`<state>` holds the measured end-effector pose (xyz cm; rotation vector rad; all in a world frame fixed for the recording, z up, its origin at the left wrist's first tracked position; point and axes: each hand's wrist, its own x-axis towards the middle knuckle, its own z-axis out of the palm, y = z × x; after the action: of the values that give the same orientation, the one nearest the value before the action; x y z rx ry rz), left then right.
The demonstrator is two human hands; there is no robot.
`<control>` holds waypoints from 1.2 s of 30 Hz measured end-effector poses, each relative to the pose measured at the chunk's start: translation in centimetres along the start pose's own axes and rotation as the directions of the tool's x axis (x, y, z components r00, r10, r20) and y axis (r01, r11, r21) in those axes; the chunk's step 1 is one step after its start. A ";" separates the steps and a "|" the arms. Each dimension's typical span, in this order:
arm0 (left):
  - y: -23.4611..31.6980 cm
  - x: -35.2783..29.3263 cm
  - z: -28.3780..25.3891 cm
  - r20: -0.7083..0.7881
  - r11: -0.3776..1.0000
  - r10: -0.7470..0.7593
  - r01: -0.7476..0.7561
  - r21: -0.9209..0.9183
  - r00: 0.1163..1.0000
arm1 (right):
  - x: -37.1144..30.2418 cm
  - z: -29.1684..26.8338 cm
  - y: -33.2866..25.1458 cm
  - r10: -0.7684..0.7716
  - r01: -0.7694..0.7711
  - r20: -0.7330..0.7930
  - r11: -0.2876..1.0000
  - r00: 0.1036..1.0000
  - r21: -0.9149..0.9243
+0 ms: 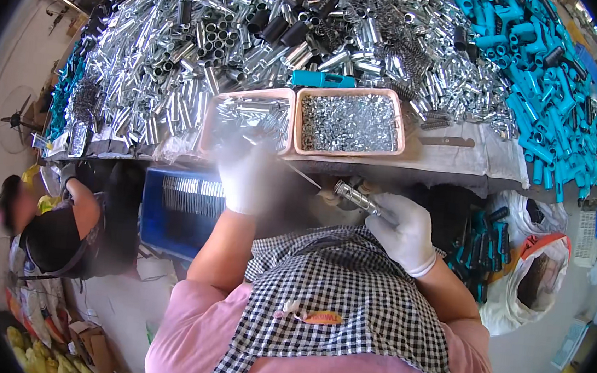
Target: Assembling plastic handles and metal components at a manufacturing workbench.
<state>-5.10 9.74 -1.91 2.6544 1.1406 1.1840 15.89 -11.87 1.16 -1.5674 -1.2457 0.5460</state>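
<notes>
Grasping one silver cylinder [358, 198], the gloved right hand [405, 228] aims it toward ten o'clock, short of the table's near edge. One thin rod [303, 174] slants between the hands, its upper end near the gloved left hand [243, 180]; motion blur prevents telling whether those fingers are closed or loose.

Two pink trays are counted: the pin tray [290, 125] at the left hand's twelve o'clock, and the small-parts tray [400, 135] at the right hand's eleven o'clock. Their contents are too numerous to count. One teal casing [322, 80] sits just behind the trays; one flat metal strip [446, 141] lies at the small-parts tray's three o'clock.

The blurred left hand obscures the pin tray's near side. Heaped silver parts [181, 62] fill twelve o'clock, with teal parts [541, 94] toward one. One blue bin [191, 237] stands at the left hand's eight o'clock.

The table carries a pale cloth [485, 160]. In the room, another person [60, 233] is at eight o'clock, a fan [15, 120] at nine.
</notes>
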 end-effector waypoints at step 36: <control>5.9 0.7 -2.5 0.913 -0.045 0.015 0.912 -0.407 0.408 | -0.5 -0.2 0.7 0.114 -0.120 0.043 0.975 0.993 0.187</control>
<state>-2.79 5.15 2.05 1.0401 0.6553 0.2446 16.15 -12.37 0.50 -1.4814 -1.0960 0.7466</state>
